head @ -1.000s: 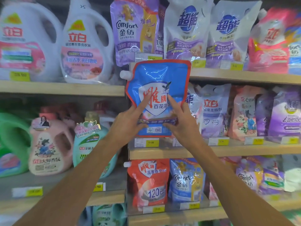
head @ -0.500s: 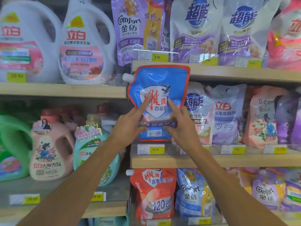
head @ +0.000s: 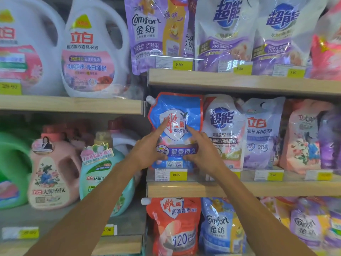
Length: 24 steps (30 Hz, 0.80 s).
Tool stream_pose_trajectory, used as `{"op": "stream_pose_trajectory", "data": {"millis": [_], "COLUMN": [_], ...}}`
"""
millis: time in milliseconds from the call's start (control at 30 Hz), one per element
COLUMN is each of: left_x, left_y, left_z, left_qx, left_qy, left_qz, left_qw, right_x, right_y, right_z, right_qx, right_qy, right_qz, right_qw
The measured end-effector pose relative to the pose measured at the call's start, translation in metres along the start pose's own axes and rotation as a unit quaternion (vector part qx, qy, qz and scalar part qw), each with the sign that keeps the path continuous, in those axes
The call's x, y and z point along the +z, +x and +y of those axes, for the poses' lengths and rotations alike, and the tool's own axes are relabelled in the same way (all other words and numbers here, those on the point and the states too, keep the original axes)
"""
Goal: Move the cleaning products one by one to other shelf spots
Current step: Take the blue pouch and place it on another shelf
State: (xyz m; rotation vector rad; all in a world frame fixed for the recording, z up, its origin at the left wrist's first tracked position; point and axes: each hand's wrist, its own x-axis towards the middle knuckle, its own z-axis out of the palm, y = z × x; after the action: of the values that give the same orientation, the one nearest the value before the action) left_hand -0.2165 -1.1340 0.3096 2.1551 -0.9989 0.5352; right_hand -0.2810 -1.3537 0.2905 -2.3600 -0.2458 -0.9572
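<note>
Store shelving, wood-edged, packed with detergent. Left hand (head: 147, 154) and right hand (head: 202, 154) each keep a grip on the lower sides of a blue pouch (head: 175, 115), index fingers laid up its front. Pouch upright at the left end of the middle shelf (head: 276, 188), bottom behind the 10.00 price tag (head: 176, 174), touching a white pouch (head: 223, 126) on its right. Red pouch (head: 173, 226) on the shelf below; jugs (head: 92, 52) upper left.
</note>
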Motion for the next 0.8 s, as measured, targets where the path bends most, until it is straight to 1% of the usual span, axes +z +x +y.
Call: {"op": "stream_pose_trajectory", "data": {"millis": [167, 300, 367, 467, 567, 700, 800], "left_x": [0.0, -0.005, -0.008, -0.017, -0.033, -0.067, -0.094], "left_y": [0.0, -0.001, -0.005, -0.023, -0.052, -0.092, -0.128], "left_z": [-0.002, 0.0, 0.003, 0.007, 0.006, 0.005, 0.002], "left_qx": [-0.019, -0.027, -0.037, -0.051, -0.017, 0.006, 0.021], "left_qy": [-0.088, -0.111, -0.089, -0.016, 0.045, 0.099, 0.129], "left_qz": [-0.035, -0.054, -0.062, -0.049, -0.018, -0.013, 0.004], "left_qw": [0.995, 0.992, 0.993, 0.997, 0.999, 0.995, 0.991], "right_x": [-0.005, -0.008, -0.01, -0.013, -0.016, -0.014, -0.001], "right_y": [0.002, -0.002, -0.006, -0.015, -0.029, -0.056, -0.087], "right_z": [0.0, -0.006, -0.012, -0.029, -0.05, -0.093, -0.135], "right_qx": [0.032, 0.046, 0.054, 0.085, 0.11, 0.095, 0.093], "right_qy": [0.032, 0.015, 0.01, -0.019, -0.028, -0.09, -0.089], "right_qz": [-0.019, -0.017, -0.003, 0.045, 0.072, 0.054, 0.053], "right_qw": [0.999, 0.999, 0.998, 0.995, 0.991, 0.99, 0.99]}}
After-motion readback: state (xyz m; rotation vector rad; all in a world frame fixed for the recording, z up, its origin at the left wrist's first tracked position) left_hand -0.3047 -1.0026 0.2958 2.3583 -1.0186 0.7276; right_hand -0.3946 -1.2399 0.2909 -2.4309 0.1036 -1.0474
